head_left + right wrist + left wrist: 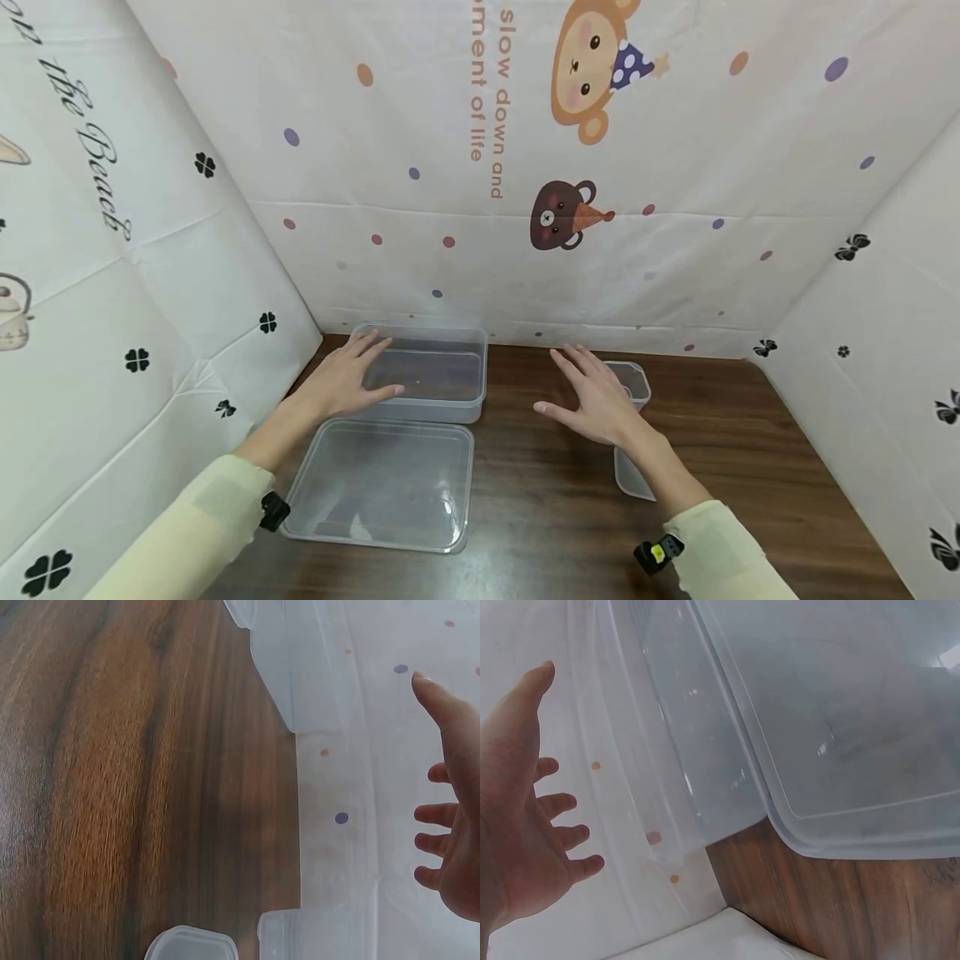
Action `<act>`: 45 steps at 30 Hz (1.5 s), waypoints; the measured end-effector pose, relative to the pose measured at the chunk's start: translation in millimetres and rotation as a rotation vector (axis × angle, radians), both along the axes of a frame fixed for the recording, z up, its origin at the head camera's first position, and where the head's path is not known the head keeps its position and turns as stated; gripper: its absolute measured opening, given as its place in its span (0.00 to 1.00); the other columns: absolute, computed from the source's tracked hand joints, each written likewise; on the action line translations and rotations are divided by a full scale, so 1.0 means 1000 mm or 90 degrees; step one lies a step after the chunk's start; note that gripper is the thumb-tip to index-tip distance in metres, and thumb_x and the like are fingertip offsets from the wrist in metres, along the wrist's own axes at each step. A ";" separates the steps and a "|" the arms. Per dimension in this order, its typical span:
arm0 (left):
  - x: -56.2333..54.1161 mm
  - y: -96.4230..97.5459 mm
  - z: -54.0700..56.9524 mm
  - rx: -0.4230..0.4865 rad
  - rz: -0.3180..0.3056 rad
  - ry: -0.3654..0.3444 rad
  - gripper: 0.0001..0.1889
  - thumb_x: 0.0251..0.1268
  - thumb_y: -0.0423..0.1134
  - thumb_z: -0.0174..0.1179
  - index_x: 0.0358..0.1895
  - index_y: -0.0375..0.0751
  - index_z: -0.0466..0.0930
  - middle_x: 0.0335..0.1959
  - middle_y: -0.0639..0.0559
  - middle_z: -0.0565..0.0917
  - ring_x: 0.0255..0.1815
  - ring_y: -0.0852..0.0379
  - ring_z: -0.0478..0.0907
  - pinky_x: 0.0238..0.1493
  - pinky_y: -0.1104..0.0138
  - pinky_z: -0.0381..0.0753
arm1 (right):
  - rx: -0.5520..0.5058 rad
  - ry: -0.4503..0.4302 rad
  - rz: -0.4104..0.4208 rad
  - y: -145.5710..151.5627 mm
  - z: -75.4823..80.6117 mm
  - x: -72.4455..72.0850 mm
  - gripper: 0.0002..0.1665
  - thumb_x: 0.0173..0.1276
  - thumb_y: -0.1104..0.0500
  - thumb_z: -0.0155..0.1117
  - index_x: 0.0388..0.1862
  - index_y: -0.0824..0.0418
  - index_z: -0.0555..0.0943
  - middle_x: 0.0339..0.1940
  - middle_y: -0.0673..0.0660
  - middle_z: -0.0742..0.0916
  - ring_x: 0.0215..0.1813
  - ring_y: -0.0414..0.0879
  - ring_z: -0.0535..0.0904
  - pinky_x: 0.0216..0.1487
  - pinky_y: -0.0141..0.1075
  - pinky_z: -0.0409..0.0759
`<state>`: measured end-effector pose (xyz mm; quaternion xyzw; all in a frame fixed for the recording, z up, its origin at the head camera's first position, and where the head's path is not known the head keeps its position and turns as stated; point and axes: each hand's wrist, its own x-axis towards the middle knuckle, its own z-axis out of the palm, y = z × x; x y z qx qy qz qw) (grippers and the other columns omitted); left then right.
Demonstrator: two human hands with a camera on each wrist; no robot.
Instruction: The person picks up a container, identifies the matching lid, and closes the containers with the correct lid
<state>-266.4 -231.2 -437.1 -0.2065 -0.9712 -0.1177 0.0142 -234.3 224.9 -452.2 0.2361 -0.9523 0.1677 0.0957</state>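
Note:
My left hand (341, 379) hovers with spread fingers over the left side of a large clear plastic container (420, 412), holding nothing. In front of that container a flat clear lid (382, 483) lies on the table. My right hand (596, 396) is held in the air with its fingers extended and nothing in it. Just beyond and beneath it stands a small clear container (633, 379), partly hidden by the hand. A small clear lid (633, 477) lies nearer, partly covered by the right forearm. Both hands also appear in the left wrist view (525, 802) and right wrist view (457, 817).
The brown wooden table (540, 508) is closed in by white printed cloth at the back (465, 275), the left (187, 292) and the right (885, 350). The large container stands close to the back cloth. A dark device is strapped at each wrist.

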 end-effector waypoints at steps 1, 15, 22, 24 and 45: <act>0.000 -0.001 0.000 0.001 0.002 0.001 0.54 0.67 0.75 0.59 0.86 0.44 0.57 0.86 0.38 0.53 0.86 0.33 0.45 0.79 0.34 0.52 | -0.001 0.001 0.002 -0.001 -0.001 0.000 0.58 0.69 0.25 0.65 0.87 0.55 0.61 0.85 0.64 0.63 0.86 0.64 0.52 0.79 0.68 0.56; 0.001 -0.016 -0.002 -0.013 0.027 -0.001 0.54 0.68 0.76 0.57 0.85 0.43 0.57 0.87 0.37 0.51 0.85 0.31 0.45 0.78 0.31 0.51 | -0.014 -0.017 0.001 -0.014 -0.008 0.001 0.59 0.68 0.24 0.64 0.87 0.53 0.61 0.85 0.62 0.64 0.84 0.64 0.57 0.75 0.74 0.57; 0.005 -0.024 0.000 0.000 0.030 -0.006 0.52 0.68 0.73 0.60 0.85 0.42 0.59 0.86 0.34 0.53 0.84 0.28 0.47 0.77 0.29 0.52 | -0.018 -0.012 0.013 -0.022 -0.010 0.001 0.59 0.67 0.24 0.65 0.87 0.54 0.62 0.85 0.62 0.66 0.83 0.65 0.59 0.76 0.70 0.61; 0.006 -0.027 -0.002 -0.003 0.031 -0.011 0.52 0.69 0.74 0.60 0.85 0.42 0.59 0.86 0.34 0.53 0.84 0.28 0.48 0.76 0.29 0.53 | -0.016 -0.016 0.015 -0.024 -0.010 0.002 0.59 0.67 0.24 0.65 0.87 0.53 0.61 0.85 0.61 0.65 0.84 0.64 0.58 0.76 0.69 0.61; 0.017 -0.061 -0.016 -0.001 0.052 -0.023 0.54 0.67 0.75 0.59 0.85 0.40 0.58 0.84 0.28 0.54 0.81 0.25 0.54 0.73 0.31 0.62 | -0.026 -0.038 0.028 -0.034 -0.017 0.003 0.60 0.67 0.22 0.64 0.87 0.52 0.60 0.86 0.58 0.63 0.86 0.60 0.55 0.77 0.65 0.64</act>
